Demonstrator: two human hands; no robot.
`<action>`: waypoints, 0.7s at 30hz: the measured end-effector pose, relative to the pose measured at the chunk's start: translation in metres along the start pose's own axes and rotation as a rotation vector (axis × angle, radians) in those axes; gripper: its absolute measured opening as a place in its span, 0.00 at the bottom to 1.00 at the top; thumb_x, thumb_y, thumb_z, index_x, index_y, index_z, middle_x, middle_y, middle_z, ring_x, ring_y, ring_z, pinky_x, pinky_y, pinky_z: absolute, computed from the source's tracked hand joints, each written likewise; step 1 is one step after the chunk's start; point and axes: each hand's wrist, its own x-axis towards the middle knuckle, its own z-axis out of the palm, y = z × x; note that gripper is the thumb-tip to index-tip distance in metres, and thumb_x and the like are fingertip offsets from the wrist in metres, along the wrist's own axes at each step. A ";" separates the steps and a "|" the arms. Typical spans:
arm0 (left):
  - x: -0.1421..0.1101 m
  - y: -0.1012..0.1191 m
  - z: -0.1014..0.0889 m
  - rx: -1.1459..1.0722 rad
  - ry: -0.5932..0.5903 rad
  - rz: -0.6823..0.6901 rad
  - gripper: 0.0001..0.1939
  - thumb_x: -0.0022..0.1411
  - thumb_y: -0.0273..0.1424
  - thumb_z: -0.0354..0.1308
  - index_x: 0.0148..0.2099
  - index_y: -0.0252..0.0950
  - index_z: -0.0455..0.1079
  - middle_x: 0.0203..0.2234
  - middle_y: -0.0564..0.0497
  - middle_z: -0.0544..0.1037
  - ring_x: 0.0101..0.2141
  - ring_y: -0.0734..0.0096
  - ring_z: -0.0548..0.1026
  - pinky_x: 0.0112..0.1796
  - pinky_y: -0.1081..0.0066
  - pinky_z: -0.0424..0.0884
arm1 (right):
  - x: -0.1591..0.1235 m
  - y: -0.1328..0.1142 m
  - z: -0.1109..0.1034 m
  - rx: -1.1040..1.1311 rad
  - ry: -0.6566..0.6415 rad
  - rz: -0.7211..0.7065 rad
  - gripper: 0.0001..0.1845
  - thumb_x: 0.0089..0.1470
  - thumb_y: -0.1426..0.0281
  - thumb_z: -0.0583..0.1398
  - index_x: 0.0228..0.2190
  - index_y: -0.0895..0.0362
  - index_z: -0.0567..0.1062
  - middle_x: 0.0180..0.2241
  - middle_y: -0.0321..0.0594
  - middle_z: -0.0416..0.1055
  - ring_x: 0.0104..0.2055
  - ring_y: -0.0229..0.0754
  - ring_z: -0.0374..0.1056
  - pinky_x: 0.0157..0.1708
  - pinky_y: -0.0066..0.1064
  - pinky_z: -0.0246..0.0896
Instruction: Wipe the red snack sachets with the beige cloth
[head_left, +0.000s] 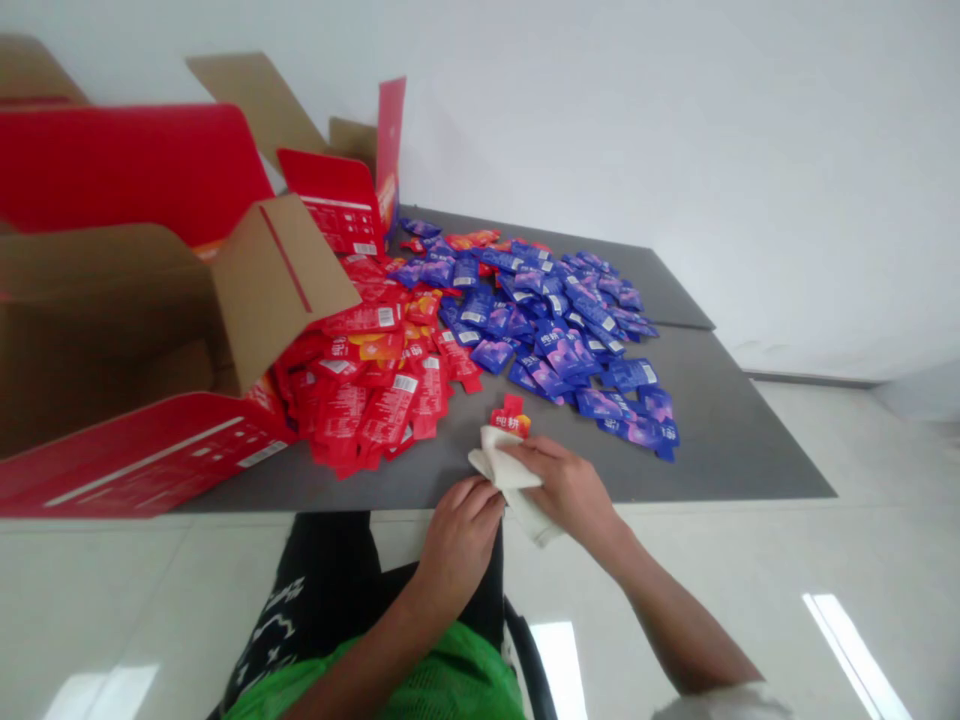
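Note:
My right hand (566, 485) grips a folded white cloth (510, 462) at the table's front edge. The cloth lies over the lower part of a small red sachet (510, 415), whose top with white lettering and an orange patch sticks out beyond it. My left hand (463, 530) is beside the cloth at the edge, its fingers curled together against the cloth's lower left side. What those fingers hold, if anything, is hidden. Ahead to the left is a heap of red sachets (386, 400); ahead to the right, a heap of blue-purple sachets (555, 310).
An open red cardboard box (150, 440) stands at the left, its flap (281, 285) hanging over the red heap. Another open red box (337, 205) is behind it. The grey table (720, 440) runs along a white wall (750, 180). My legs are below the front edge.

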 end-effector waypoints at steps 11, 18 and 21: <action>0.000 -0.002 0.001 -0.019 -0.027 0.008 0.18 0.69 0.23 0.57 0.60 0.35 0.71 0.52 0.47 0.79 0.53 0.61 0.74 0.55 0.59 0.72 | 0.059 0.020 -0.014 -0.163 0.045 0.135 0.24 0.62 0.75 0.59 0.58 0.51 0.75 0.51 0.44 0.75 0.47 0.46 0.75 0.46 0.31 0.70; 0.003 0.001 -0.003 -0.027 -0.029 -0.010 0.11 0.70 0.23 0.56 0.49 0.35 0.77 0.43 0.46 0.81 0.47 0.59 0.76 0.49 0.58 0.75 | -0.013 -0.004 0.004 -0.044 -0.011 0.037 0.28 0.57 0.79 0.59 0.57 0.48 0.75 0.52 0.40 0.75 0.49 0.44 0.75 0.48 0.30 0.71; 0.002 0.000 -0.002 -0.029 -0.034 -0.009 0.14 0.70 0.23 0.55 0.54 0.36 0.75 0.48 0.46 0.80 0.51 0.59 0.75 0.53 0.58 0.74 | -0.002 0.003 0.010 -0.035 -0.002 0.081 0.27 0.57 0.79 0.59 0.55 0.47 0.77 0.52 0.39 0.75 0.48 0.43 0.75 0.48 0.30 0.71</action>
